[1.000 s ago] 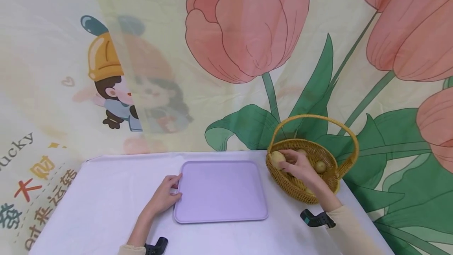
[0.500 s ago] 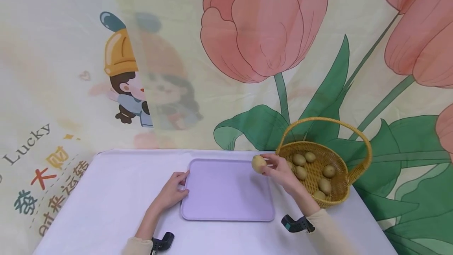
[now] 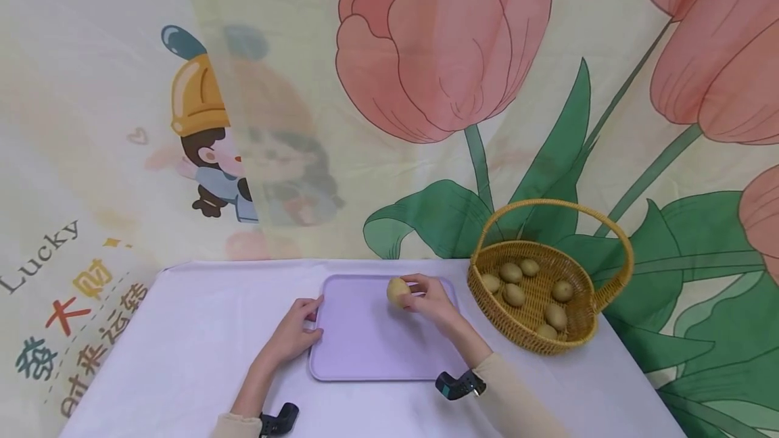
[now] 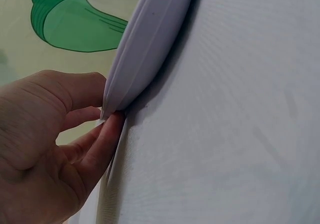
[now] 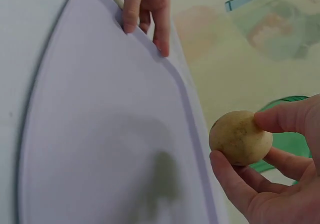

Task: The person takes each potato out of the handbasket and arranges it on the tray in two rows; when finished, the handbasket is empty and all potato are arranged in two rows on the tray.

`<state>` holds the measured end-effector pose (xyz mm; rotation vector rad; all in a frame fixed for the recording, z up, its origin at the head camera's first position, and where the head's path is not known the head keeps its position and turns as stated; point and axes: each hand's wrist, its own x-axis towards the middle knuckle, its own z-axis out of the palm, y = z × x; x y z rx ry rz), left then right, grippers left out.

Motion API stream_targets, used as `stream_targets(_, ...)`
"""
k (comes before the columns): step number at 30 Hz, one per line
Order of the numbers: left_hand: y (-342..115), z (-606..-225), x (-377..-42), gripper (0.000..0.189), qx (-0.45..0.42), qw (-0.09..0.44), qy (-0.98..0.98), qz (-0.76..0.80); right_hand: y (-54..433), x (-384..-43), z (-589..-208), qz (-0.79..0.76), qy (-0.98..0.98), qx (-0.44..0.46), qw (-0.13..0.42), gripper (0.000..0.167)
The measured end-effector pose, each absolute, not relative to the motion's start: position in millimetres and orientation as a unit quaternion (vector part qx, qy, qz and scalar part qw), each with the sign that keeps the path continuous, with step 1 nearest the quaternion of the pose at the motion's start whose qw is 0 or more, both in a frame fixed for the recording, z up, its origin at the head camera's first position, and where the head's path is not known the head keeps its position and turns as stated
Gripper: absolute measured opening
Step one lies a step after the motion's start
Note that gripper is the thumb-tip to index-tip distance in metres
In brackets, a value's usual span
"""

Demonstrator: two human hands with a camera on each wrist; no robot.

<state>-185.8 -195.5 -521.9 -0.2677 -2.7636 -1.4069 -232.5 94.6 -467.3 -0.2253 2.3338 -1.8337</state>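
1. The pale purple, rectangular tray with rounded corners and a low raised rim lies flat on a table covered in white cloth, its long sides running left to right.
2. The golden-brown, oval woven basket with a tall arched handle stands near the tray's right short side, apart from it, tilted so that its inside shows; seven small tan potatoes lie loose in it.
3. The left hand holds the tray's left edge, thumb and forefinger spread apart along the rim, with another finger against the outer side.
4. The right hand is above the tray, its grip narrowed to the width of one potato, thumb and fingertips pinching it from the sides.
5. That tan, rounded potato with a brownish patch hangs in the air over the tray's far half, its underside free; a soft shadow falls on the tray.
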Motion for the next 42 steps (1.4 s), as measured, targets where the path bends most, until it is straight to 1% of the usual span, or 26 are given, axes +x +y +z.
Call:
stream_targets(9, -196, -524, -185, 0.062, -0.079, 0.016, -0.893, -0.443, 52, -230, -489, -0.624, 0.772, -0.066, 0.105, 0.044)
stream_targets(19, -199, -525, -188, 0.063, -0.078, 0.014, -0.894, -0.441, 20, -230, -500, -0.627, 0.769, -0.037, 0.119, 0.043)
stream_targets(24, -199, -527, -189, 0.064, -0.084, 0.011, -0.888, -0.452, 15, -230, -503, -0.622, 0.774, -0.025, 0.113, 0.039)
stream_targets(29, -198, -528, -189, 0.063, -0.089, 0.018, -0.884, -0.458, 11, -229, -505, -0.638, 0.762, -0.009, 0.108, 0.041)
stream_targets(32, -197, -528, -189, 0.063, -0.088, 0.025, -0.884, -0.458, 8, -229, -506, -0.641, 0.762, 0.0, 0.092, 0.042)
stream_targets(37, -196, -529, -189, 0.063, -0.092, 0.024, -0.882, -0.461, 7, -227, -507, -0.634, 0.772, 0.021, 0.051, 0.035)
stream_targets(42, -195, -527, -188, 0.063, -0.088, 0.026, -0.887, -0.453, 7, -229, -508, -0.644, 0.763, 0.021, 0.049, 0.031)
